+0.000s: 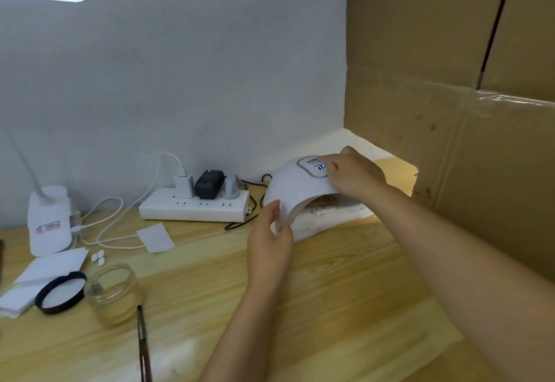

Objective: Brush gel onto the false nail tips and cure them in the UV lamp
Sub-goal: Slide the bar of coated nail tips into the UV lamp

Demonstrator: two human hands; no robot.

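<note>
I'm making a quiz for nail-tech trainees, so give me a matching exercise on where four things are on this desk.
Things:
1. UV lamp
2. glass jar
3. power strip
4. brush

Places:
a. against the back wall
b. held between both hands
c. lying at the front edge
d. beside the black-rimmed lid

Pairs: 1-b, 2-d, 3-a, 4-c

Pale wooden plank table (330, 306), white domed UV nail lamp (295, 189), white power strip (193, 209), clear glass jar (112, 293), brown-handled brush (143, 342), 2 small white nail tips (98, 257), white paper sheets (49, 266)
</note>
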